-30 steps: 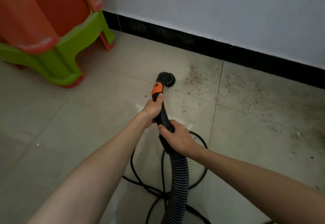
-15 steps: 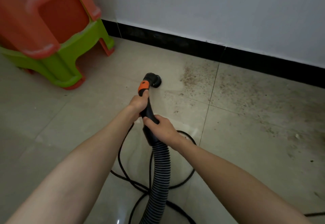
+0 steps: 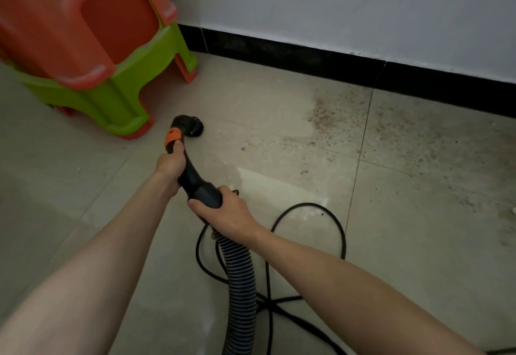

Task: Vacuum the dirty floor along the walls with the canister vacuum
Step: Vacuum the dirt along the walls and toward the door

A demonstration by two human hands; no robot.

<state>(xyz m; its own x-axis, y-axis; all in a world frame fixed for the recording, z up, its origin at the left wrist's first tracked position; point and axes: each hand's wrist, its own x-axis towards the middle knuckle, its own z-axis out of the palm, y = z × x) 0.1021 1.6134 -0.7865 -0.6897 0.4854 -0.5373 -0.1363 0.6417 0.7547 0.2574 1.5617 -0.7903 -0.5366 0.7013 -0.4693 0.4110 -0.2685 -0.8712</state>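
Both hands grip the vacuum handle [image 3: 192, 176], left hand [image 3: 170, 163] near the orange collar, right hand [image 3: 223, 211] at the hose [image 3: 241, 279], nozzle [image 3: 192, 126] seemingly on the floor [image 3: 279, 120] by the stools [image 3: 92, 56]; looped cord [image 3: 307, 243] could snag, dirt patch [image 3: 329, 120] missed.

Over the last second the nozzle [image 3: 190, 127] has slid left across the floor [image 3: 279, 120], away from the dirt patch [image 3: 321, 114] toward the stacked stools [image 3: 111, 81] in the frame's upper left.
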